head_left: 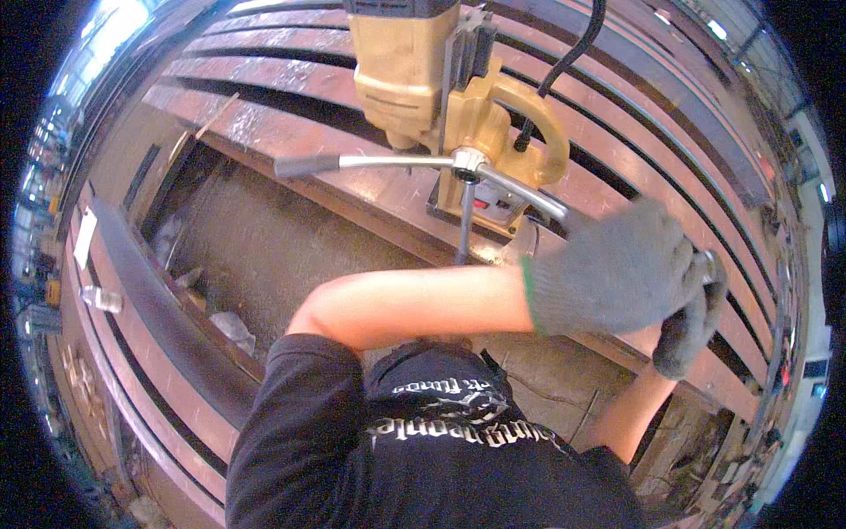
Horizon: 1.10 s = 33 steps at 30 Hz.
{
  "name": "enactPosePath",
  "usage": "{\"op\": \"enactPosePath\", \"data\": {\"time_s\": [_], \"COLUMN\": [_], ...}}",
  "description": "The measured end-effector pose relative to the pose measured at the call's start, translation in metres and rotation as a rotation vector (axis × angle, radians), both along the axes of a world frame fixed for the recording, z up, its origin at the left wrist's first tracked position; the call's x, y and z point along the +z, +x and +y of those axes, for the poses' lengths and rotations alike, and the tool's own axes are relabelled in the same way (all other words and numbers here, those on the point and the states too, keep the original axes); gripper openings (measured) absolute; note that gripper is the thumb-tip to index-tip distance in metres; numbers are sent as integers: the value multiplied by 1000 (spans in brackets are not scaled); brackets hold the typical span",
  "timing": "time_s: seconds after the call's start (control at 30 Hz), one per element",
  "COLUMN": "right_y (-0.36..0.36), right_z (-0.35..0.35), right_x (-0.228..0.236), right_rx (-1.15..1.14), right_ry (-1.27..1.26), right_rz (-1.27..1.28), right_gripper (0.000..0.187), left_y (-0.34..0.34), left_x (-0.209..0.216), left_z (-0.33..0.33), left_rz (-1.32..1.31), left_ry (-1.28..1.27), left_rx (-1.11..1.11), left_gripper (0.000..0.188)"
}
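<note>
Both my hands wear grey knit gloves and meet at the right, over reddish-brown steel beams. My left hand (pixel 621 269), its cuff edged in green, reaches across my body; its fingers curl over toward the right hand and are blurred by motion. My right hand (pixel 692 328) is closed just beneath it. A small shiny piece (pixel 708 258) shows at the fingers, too little seen to name. Left of the hands stands a yellow magnetic drill (pixel 397 88) with spoked feed handles (pixel 388 163); one spoke ends close to my left hand.
Long parallel steel beams (pixel 291 132) with gaps between them run across the far side. A black cable (pixel 577 53) rises from the drill. At the left, a clear plastic bottle (pixel 101 299) lies on another beam. Concrete floor (pixel 264 229) shows between the beams.
</note>
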State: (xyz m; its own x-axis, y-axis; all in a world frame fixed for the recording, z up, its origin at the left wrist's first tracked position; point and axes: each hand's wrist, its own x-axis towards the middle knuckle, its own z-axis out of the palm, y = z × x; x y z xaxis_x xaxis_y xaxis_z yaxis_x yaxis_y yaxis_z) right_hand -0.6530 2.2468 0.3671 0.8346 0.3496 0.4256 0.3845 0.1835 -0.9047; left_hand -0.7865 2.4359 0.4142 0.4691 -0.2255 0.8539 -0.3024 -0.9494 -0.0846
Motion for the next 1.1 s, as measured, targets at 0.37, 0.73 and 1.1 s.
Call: {"op": "enactPosePath", "data": {"time_s": [0.37, 0.73, 1.1], "right_y": [24, -24, -44], "right_z": [-96, -53, 94], "right_x": [-5, 12, 132], "right_rx": [-55, 53, 137], "right_ry": [-210, -95, -394], "right_rz": [-135, -145, -396], "right_gripper": [42, 40, 50], "left_y": [-16, -54, -54], "left_x": [-293, -315, -293], "left_z": [16, 13, 31], "left_rz": [841, 272, 646], "left_ry": [70, -1440, -1352], "left_rx": [304, 490, -30], "left_gripper": [28, 50, 38]}}
